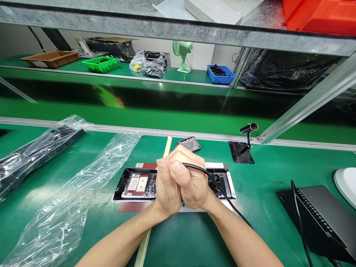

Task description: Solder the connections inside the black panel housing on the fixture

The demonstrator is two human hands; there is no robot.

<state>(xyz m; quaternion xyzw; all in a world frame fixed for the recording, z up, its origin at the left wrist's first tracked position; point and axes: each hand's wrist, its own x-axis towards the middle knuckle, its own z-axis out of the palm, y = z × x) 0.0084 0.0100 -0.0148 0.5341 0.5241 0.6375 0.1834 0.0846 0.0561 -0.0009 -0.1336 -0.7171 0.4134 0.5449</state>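
My left hand (168,185) and my right hand (194,181) are closed together, thumbs side by side on top, over the middle of a long black plastic housing (120,184). A black cord (219,187) comes out under my right thumb and runs down past my right forearm. Both hands seem wrapped around an upright corded tool, whose body is hidden by my fingers. The housing lies in a flat fixture with metal plates and a red-brown base (133,207). Its left part shows round holes and pale plates; its middle is hidden behind my hands.
Clear plastic wrap (83,185) and a wrapped black part (36,152) lie left. Behind the hands sits a small black tray of tiny parts (190,144). A metal tube holder (249,128) stands back right; a black box (322,218) is at right. A metal shelf (167,27) hangs overhead.
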